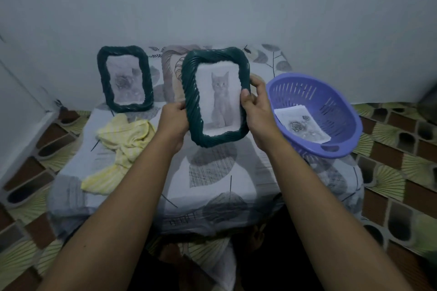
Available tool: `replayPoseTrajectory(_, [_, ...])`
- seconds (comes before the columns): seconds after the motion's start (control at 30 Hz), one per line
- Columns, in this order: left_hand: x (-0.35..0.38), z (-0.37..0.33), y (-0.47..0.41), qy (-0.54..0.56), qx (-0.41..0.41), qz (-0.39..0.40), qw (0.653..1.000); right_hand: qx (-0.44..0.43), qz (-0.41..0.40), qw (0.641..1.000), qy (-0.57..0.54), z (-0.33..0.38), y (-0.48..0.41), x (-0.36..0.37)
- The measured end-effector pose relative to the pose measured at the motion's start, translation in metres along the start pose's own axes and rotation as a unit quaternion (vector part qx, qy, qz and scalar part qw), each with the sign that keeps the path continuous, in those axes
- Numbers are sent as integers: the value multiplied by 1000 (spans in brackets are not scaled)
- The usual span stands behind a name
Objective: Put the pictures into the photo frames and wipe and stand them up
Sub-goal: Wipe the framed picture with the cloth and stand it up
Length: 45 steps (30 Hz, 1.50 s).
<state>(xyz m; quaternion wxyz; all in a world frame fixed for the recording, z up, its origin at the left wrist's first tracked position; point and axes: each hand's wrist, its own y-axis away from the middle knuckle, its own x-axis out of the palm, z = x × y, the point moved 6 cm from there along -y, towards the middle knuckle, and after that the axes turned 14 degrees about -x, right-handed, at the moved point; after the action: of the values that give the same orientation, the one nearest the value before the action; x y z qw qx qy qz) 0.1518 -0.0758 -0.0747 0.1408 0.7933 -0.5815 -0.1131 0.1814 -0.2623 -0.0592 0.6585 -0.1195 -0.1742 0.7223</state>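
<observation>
While I watch through the head view, both hands hold one dark green woven frame in the air above the middle of the table, front toward the camera and top leaning slightly right. Left hand: fingers curled round the frame's left edge, low on that side. Right hand: grips the right edge about halfway up, thumb on the front rim. Cat picture sits inside this frame, filling the opening. Second green frame stands upright at the back left of the table, well apart from the hands, with a rose picture in it. Yellow cloth lies crumpled on the table in front of that frame, just left of the left wrist. Purple basket sits at the table's right edge, near the right hand; a loose rose print lies flat inside it.
</observation>
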Motion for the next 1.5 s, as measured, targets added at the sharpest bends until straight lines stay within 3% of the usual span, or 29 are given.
replayPoseTrajectory(0.13, [25, -15, -18, 153, -64, 124, 978, -37, -12, 999, 38, 5, -23, -12])
replayPoseTrajectory(0.23, [42, -26, -37, 162, -68, 161, 971, -49, -8, 995, 86, 6, -43, -21])
replayPoseTrajectory(0.43, [77, -49, -59, 134, -23, 137, 981, -36, 0, 976, 213, -3, -76, -38])
replayPoseTrajectory(0.7, [106, -45, -119, 129, -37, 103, 986, 19, -17, 913, 407, -20, -123, -67])
replayPoseTrajectory(1.03, [135, -24, -162, 103, -126, 96, 982, 64, 3, 888, 456, -55, -141, -86])
replayPoseTrajectory(1.27, [146, -9, -185, 136, -136, 101, 976, 77, 37, 866, 493, -71, -146, -90])
replayPoseTrajectory(1.5, [146, -6, -199, 151, -135, 93, 975, 73, 60, 867, 490, -68, -150, -83])
